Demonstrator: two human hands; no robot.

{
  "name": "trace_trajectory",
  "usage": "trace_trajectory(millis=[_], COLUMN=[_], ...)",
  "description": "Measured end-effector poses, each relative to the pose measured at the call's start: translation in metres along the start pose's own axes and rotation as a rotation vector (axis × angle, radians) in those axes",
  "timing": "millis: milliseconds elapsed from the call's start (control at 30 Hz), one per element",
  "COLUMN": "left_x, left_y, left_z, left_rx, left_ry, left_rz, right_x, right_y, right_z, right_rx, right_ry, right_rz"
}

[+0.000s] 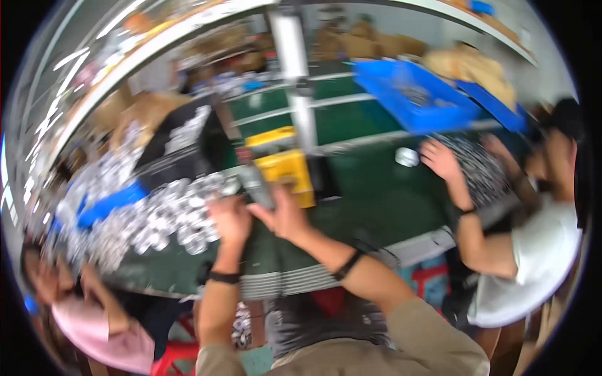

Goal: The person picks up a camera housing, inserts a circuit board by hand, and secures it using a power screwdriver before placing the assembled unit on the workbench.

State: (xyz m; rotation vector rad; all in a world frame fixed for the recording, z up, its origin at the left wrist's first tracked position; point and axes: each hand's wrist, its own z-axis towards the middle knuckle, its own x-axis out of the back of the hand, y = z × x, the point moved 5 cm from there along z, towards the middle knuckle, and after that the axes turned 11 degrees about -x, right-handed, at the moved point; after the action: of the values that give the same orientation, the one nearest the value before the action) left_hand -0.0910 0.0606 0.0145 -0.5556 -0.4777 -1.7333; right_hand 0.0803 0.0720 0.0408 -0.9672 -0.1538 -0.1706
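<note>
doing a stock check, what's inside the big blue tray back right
The blue tray holds some clear or greyish pieces, too blurred to identify. Whatever lies beneath them is covered.

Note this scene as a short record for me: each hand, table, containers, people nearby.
Left hand: beside a pile of clear, shiny pieces; grip too blurred to tell
Right hand: close to a grey object and a yellow bin; grip unclear
Table: green
Other containers: black bin on the left; blue tray at far right
People: co-worker in pink, left; co-worker in white, right, by a dark pile of parts
</note>
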Motion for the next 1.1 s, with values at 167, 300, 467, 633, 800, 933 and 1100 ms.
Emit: trace_trajectory(millis=[167, 300, 467, 633, 800, 933, 1100], left_x=[0.009, 0.021, 0.025, 0.034, 0.037, 0.017, 0.004], left_y=[0.026, 0.050, 0.043, 0.038, 0.065, 0.102, 0.120], left_z=[0.023, 0.030, 0.018, 0.014, 0.012, 0.007, 0.001], left_rx=[-0.078, -0.120, -0.071, 0.052, -0.128, -0.073, 0.549], left_ry=[0.104, 0.191, 0.236, 0.372, 0.216, -0.330, -0.521], left_rz=[-0.160, -0.314, -0.390, -0.552, -0.785, -1.185, -2.078], right_x=[0.028, 0.046, 0.163, 0.308, 0.299, 0.204, 0.103], right_y=[-0.009, -0.006, 0.026, 0.140, 0.141, 0.055, -0.022], right_z=[0.008, 0.010, 0.058, 0.069, 0.043, 0.026, -0.014], right_rx=[-0.007, -0.053, 0.094, -0.453, -0.537, -0.221, 0.181], right_ry=[0.012, -0.096, 0.496, 0.511, 0.454, 0.381, 0.030], right_rz=[0.108, 0.041, -0.418, -1.199, -0.886, -0.220, -0.206])
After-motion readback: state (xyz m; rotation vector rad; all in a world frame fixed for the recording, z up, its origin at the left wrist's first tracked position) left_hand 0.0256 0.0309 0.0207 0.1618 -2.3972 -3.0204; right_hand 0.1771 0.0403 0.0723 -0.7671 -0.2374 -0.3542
